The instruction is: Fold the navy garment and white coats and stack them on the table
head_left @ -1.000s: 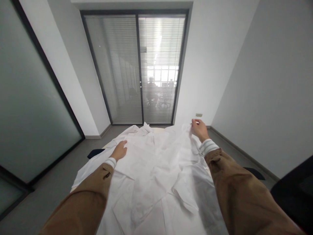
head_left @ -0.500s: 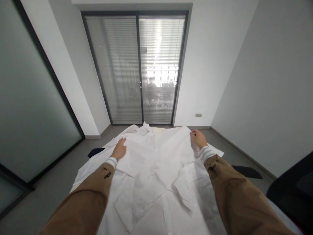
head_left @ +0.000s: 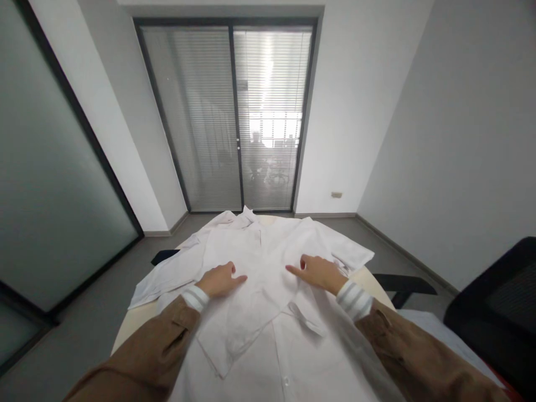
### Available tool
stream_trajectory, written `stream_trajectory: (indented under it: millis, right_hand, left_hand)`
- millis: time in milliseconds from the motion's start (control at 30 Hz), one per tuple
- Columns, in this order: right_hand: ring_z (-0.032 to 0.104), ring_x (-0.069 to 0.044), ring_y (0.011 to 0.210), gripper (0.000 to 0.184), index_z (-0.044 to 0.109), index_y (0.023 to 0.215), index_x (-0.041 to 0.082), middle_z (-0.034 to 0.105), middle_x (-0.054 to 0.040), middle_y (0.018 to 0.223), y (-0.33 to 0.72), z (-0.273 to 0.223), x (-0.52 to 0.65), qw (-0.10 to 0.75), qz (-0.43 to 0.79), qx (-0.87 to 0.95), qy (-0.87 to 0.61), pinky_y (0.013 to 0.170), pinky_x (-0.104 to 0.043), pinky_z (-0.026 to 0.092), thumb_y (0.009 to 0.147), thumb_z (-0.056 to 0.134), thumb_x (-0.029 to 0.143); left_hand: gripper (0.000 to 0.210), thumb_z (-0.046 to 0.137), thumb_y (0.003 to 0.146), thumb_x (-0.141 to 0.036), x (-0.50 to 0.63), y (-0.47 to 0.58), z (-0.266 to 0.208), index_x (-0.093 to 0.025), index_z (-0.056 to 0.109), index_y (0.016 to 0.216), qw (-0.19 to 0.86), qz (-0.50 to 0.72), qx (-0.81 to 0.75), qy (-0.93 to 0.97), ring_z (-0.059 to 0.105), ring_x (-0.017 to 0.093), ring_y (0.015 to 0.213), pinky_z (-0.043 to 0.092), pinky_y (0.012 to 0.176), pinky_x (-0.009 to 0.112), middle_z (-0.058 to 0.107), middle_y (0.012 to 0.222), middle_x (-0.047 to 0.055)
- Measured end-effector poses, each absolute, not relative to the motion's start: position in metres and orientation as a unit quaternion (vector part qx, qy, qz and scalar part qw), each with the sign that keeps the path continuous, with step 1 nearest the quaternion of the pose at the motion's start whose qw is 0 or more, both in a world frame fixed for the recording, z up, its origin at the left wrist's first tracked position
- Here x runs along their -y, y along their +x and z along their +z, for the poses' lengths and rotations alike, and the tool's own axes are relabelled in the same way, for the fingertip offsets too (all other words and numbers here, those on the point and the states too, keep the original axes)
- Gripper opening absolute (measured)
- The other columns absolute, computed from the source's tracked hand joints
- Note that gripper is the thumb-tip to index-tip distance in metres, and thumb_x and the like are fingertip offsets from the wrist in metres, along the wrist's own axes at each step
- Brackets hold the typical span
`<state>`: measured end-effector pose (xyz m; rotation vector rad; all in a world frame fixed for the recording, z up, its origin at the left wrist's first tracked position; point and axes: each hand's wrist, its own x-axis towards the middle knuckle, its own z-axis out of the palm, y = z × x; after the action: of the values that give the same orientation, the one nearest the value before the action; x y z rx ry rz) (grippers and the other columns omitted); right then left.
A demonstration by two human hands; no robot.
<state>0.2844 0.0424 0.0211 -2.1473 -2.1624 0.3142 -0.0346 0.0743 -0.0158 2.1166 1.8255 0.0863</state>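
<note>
White shirts or similar white garments (head_left: 247,251) lie spread over a pale table, their sleeves reaching out to both sides. A button placket (head_left: 282,363) shows on the cloth nearest me. Over the left middle of the cloth is my left hand (head_left: 221,279), its thumb and index finger apart. My right hand (head_left: 316,272) hovers at or just above the right middle, fingers curved and thumb pointing inward. Neither hand grips the fabric. Whether the fingertips touch it I cannot tell.
The pale table (head_left: 134,325) has a rounded edge. A black mesh chair (head_left: 498,307) stands at the right, with a dark armrest (head_left: 404,283) by the table. Another dark piece (head_left: 165,255) shows at the left. Glass doors with blinds (head_left: 226,117) are at the back.
Both hands have let go of or left the garment's upper edges and come inward and nearer to me. The right sleeve now lies stretched out flat to the right.
</note>
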Motion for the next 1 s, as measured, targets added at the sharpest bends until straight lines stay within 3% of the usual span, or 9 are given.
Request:
stream_trajectory:
  millis: [100, 200, 300, 433, 533, 633, 700, 833, 1000]
  right_hand:
    - [0.064, -0.039, 0.105, 0.095, 0.049, 0.134, 0.013, 0.065, -0.0221, 0.118, 0.281, 0.009, -0.004, -0.016, 0.175, 0.740, -0.649, 0.086, -0.044, 0.046, 0.066, 0.067, 0.077]
    - [0.062, -0.036, 0.111, 0.111, 0.030, 0.148, 0.013, 0.058, -0.0225, 0.130, 0.290, 0.001, 0.018, -0.010, 0.221, 0.772, -0.596, 0.091, -0.040, 0.045, 0.058, 0.084, 0.051]
    - [0.065, -0.029, 0.100, 0.078, 0.045, 0.136, 0.017, 0.067, -0.0128, 0.109, 0.306, 0.001, 0.025, 0.005, 0.243, 0.777, -0.580, 0.086, -0.035, 0.047, 0.066, 0.078, 0.028]
    - [0.064, -0.019, 0.075, 0.034, 0.057, 0.112, 0.022, 0.067, -0.0041, 0.089, 0.343, 0.006, 0.022, 0.013, 0.315, 0.720, -0.618, 0.063, -0.028, 0.048, 0.080, 0.063, 0.032]
    - [0.063, -0.018, 0.067, 0.033, 0.061, 0.103, 0.020, 0.068, -0.0071, 0.091, 0.369, 0.006, 0.017, 0.023, 0.311, 0.663, -0.681, 0.057, -0.027, 0.046, 0.086, 0.057, 0.048]
    - [0.066, -0.025, 0.079, 0.052, 0.065, 0.095, 0.017, 0.070, -0.0126, 0.092, 0.377, -0.001, 0.017, 0.032, 0.193, 0.662, -0.723, 0.068, -0.033, 0.046, 0.083, 0.055, 0.067]
    - [0.067, -0.029, 0.089, 0.060, 0.066, 0.103, 0.017, 0.071, -0.0139, 0.098, 0.373, -0.007, 0.019, 0.018, 0.152, 0.669, -0.727, 0.074, -0.035, 0.045, 0.079, 0.058, 0.072]
    - [0.066, -0.032, 0.101, 0.045, 0.068, 0.110, 0.015, 0.070, -0.0171, 0.112, 0.365, -0.018, 0.018, -0.027, 0.137, 0.677, -0.723, 0.077, -0.035, 0.043, 0.083, 0.064, 0.051]
    - [0.068, -0.026, 0.096, 0.026, 0.070, 0.097, 0.013, 0.072, -0.0152, 0.102, 0.377, -0.022, 0.009, -0.009, 0.137, 0.686, -0.715, 0.076, -0.031, 0.042, 0.092, 0.053, 0.031]
  left_hand:
    - [0.053, 0.062, 0.080, -0.056, -0.050, -0.026, -0.022, -0.020, 0.055, 0.119, 0.170, 0.012, -0.613, 0.771, 0.068, 0.029, 0.096, 0.047, 0.078, 0.034, 0.072, 0.103, 0.011]
    - [0.041, 0.063, 0.083, -0.035, -0.043, -0.025, -0.028, -0.019, 0.054, 0.120, 0.164, 0.014, -0.591, 0.790, 0.068, 0.024, 0.097, 0.046, 0.078, 0.029, 0.072, 0.101, 0.008]
    - [0.031, 0.058, 0.087, -0.026, -0.044, -0.022, -0.031, -0.017, 0.055, 0.117, 0.143, 0.011, -0.604, 0.784, 0.068, 0.023, 0.098, 0.045, 0.080, 0.029, 0.072, 0.103, 0.010]
    - [0.028, 0.049, 0.091, -0.023, -0.039, -0.014, -0.036, -0.015, 0.055, 0.117, 0.110, 0.022, -0.636, 0.763, 0.068, 0.027, 0.099, 0.045, 0.080, 0.033, 0.071, 0.108, 0.015]
    - [0.028, 0.042, 0.096, -0.028, -0.029, -0.008, -0.047, -0.017, 0.054, 0.118, 0.065, 0.056, -0.655, 0.751, 0.068, 0.028, 0.097, 0.045, 0.080, 0.035, 0.072, 0.103, 0.014]
    - [0.026, 0.041, 0.097, -0.028, -0.022, -0.006, -0.058, -0.018, 0.057, 0.115, 0.014, 0.101, -0.651, 0.752, 0.069, 0.025, 0.095, 0.044, 0.082, 0.034, 0.073, 0.098, 0.010]
    - [0.025, 0.042, 0.097, -0.028, -0.021, -0.007, -0.062, -0.019, 0.058, 0.114, 0.002, 0.112, -0.645, 0.756, 0.069, 0.023, 0.094, 0.043, 0.083, 0.033, 0.073, 0.097, 0.009]
    - [0.025, 0.040, 0.098, -0.029, -0.021, -0.009, -0.063, -0.021, 0.060, 0.111, 0.008, 0.121, -0.643, 0.756, 0.069, 0.022, 0.091, 0.044, 0.077, 0.031, 0.074, 0.097, 0.007]
    - [0.026, 0.037, 0.100, -0.031, -0.020, -0.013, -0.060, -0.026, 0.060, 0.110, 0.019, 0.151, -0.639, 0.754, 0.069, 0.020, 0.091, 0.044, 0.073, 0.028, 0.074, 0.099, 0.004]
